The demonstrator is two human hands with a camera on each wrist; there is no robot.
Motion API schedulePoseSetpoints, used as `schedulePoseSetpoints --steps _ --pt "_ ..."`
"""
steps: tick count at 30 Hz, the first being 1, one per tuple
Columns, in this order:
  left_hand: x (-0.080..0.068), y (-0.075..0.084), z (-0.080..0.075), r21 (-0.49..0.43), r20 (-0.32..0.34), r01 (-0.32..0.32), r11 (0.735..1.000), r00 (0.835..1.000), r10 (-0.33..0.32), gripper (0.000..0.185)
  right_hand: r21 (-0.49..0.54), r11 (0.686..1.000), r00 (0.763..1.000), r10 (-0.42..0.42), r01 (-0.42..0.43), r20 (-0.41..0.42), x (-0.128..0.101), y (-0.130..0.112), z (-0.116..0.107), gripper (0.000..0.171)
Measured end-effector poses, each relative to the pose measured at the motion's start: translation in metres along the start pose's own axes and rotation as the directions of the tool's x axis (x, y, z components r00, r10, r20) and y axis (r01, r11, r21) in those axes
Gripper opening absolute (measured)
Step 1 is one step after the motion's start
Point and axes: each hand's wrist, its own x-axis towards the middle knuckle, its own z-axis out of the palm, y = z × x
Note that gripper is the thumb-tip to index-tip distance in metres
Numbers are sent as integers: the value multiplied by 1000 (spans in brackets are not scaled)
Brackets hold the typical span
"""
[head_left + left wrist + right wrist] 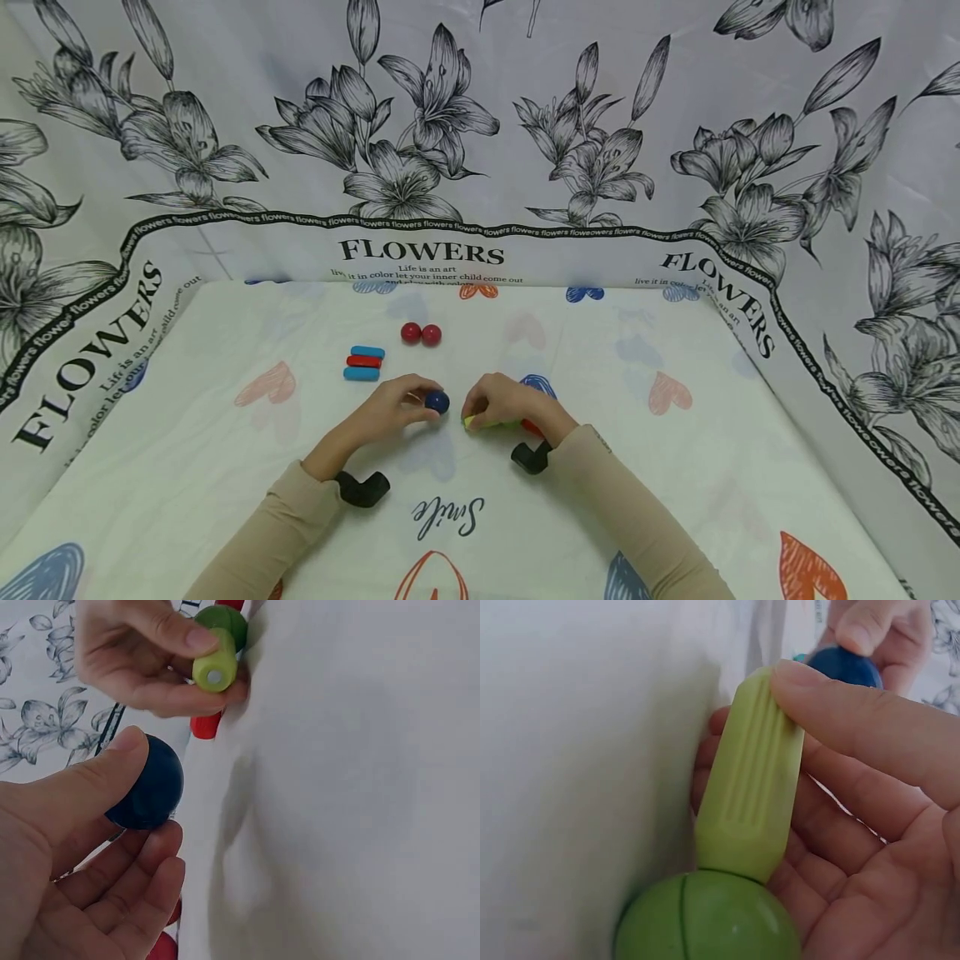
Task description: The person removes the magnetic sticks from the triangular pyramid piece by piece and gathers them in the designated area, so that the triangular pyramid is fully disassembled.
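Thumb and fingertips of the left hand point(386, 408) pinch a blue ball point(437, 402); opposite, the right hand point(510, 398) grips a lime bar point(750, 780) between thumb and fingers. The bar's long axis runs roughly side to side, its free tip point(214, 676) turned toward the left hand, near the blue ball but apart from it, with that ball slightly farther from the person. A green ball point(712, 922) sits at the bar's other end. Beyond the left hand, three sticks point(363, 362) and two red balls point(411, 333) lie on the cloth point(555, 550).
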Motion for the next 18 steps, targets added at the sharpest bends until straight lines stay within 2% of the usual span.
schedulePoseSetpoints --steps 10,14,18 --pt "3 -8 -12 12 -64 -10 1000 998 11 42 -3 1000 997 -25 25 -68 -6 2 5 17" --pt "4 -10 -17 17 -94 -12 1000 995 14 43 41 998 991 -42 47 -125 -9 7 6 19" --pt "4 -11 -23 21 -118 24 999 993 -21 44 114 991 979 -45 68 -198 -14 11 6 19"
